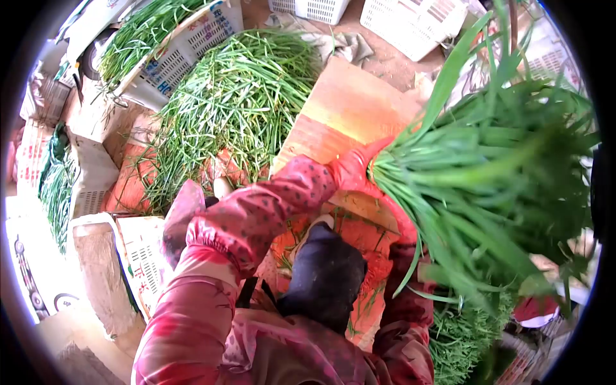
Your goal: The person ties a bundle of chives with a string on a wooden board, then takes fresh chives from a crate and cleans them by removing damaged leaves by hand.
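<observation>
A big bunch of garlic chives [487,173], long flat green leaves, fans out to the right with its cut ends toward my hands. My left hand [359,170], in a red glove, is closed on the stem end, where a thin red-orange band goes round the stems. Beneath the bunch, my right hand [403,221], also red-gloved, is against its lower side; leaves hide most of its fingers. A wooden board [350,106] lies just beyond my hands. My dark-clad leg [327,276] is below them.
A loose heap of chives [237,96] covers the floor ahead left. Behind it stands a white crate [186,58] of greens, with more white crates [414,25] at the back. More greens [465,337] lie low on the right. A cardboard-covered crate [99,276] stands left.
</observation>
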Action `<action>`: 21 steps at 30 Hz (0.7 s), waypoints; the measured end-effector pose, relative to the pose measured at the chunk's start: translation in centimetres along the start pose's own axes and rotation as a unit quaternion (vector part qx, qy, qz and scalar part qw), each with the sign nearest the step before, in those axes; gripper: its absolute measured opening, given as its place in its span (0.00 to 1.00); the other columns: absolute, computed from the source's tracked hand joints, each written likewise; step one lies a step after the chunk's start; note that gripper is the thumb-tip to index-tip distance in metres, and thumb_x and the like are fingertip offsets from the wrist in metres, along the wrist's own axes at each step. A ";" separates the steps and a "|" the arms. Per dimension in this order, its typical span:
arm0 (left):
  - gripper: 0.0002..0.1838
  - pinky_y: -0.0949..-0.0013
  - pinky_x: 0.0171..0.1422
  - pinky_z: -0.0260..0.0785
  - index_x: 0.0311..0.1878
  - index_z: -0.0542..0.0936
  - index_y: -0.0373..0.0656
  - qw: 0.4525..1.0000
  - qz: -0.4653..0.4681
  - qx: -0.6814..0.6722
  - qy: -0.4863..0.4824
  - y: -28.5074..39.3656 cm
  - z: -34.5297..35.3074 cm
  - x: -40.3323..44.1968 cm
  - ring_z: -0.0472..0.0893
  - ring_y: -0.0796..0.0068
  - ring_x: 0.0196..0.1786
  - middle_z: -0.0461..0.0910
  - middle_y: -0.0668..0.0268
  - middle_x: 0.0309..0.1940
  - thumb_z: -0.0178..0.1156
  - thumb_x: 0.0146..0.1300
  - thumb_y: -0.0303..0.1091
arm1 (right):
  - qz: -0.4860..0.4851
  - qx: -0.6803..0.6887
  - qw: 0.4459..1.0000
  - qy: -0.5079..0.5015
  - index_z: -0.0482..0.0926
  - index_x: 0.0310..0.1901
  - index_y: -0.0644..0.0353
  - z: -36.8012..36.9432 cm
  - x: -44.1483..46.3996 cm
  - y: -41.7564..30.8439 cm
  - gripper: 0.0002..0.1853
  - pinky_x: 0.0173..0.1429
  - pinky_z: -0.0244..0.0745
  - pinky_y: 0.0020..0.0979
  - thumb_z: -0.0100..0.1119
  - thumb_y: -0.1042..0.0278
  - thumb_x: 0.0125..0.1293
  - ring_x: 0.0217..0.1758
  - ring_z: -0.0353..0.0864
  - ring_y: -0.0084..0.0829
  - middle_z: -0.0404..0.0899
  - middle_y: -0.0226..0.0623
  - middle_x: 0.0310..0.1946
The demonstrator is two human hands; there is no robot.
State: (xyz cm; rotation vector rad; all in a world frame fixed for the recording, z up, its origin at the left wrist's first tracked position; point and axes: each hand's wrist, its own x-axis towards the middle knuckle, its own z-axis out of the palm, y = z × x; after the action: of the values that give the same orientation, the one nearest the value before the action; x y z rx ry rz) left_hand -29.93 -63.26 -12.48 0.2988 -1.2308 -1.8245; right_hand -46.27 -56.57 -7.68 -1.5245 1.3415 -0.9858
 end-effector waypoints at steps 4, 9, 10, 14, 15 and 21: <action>0.69 0.61 0.74 0.60 0.74 0.52 0.35 0.981 0.064 0.172 0.062 -2.8 -0.5 -0.1 0.66 0.63 0.70 0.66 0.51 0.68 0.85 0.28 0.43 | 0.007 0.008 1.000 -0.006 0.75 0.58 0.63 0.3 -0.1 0.0 0.22 0.57 0.74 0.33 0.64 0.65 0.66 0.53 0.77 0.29 0.78 0.36 0.52; 0.70 0.61 0.75 0.58 0.74 0.52 0.36 0.995 0.015 0.082 0.055 -3.3 -1.0 -0.9 0.65 0.62 0.71 0.66 0.52 0.68 0.85 0.28 0.44 | 0.018 0.019 1.000 -0.012 0.74 0.58 0.62 0.7 -0.7 0.4 0.21 0.57 0.74 0.33 0.63 0.64 0.66 0.52 0.78 0.30 0.78 0.36 0.52; 0.70 0.61 0.75 0.58 0.74 0.52 0.36 0.992 0.017 0.114 0.056 -2.6 -0.9 -0.8 0.65 0.62 0.70 0.66 0.53 0.68 0.86 0.28 0.44 | 0.018 0.022 1.000 -0.013 0.74 0.58 0.62 0.8 -0.6 0.4 0.21 0.56 0.75 0.33 0.63 0.64 0.66 0.52 0.78 0.30 0.78 0.36 0.52; 0.68 0.61 0.73 0.60 0.73 0.53 0.36 0.991 -0.023 0.115 0.056 0.2 0.4 -0.9 0.67 0.63 0.69 0.68 0.54 0.67 0.85 0.29 0.43 | 0.020 0.034 0.999 -0.026 0.74 0.58 0.62 1.3 -0.7 0.7 0.21 0.56 0.75 0.33 0.63 0.63 0.67 0.52 0.78 0.30 0.78 0.36 0.52; 0.65 0.61 0.72 0.61 0.72 0.55 0.36 0.995 -0.030 0.095 0.032 1.2 0.1 -0.6 0.69 0.63 0.67 0.69 0.54 0.66 0.85 0.30 0.43 | 0.020 0.042 0.998 -0.030 0.74 0.58 0.62 1.2 -0.7 0.6 0.21 0.56 0.75 0.34 0.63 0.63 0.67 0.52 0.78 0.30 0.78 0.36 0.52; 0.52 0.62 0.69 0.63 0.70 0.61 0.36 0.920 -0.202 0.319 -0.105 8.4 0.0 0.9 0.72 0.65 0.65 0.73 0.54 0.63 0.77 0.46 0.46 | 0.070 0.166 0.983 -0.041 0.73 0.59 0.61 2.3 -1.7 0.3 0.22 0.55 0.77 0.33 0.62 0.61 0.68 0.51 0.79 0.31 0.77 0.36 0.53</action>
State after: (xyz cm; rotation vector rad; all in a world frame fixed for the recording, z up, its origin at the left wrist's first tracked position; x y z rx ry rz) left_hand -25.92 -64.89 -5.18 0.7828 -2.0284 -1.7652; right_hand -44.34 -54.68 -8.73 -1.1899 1.1442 -0.9897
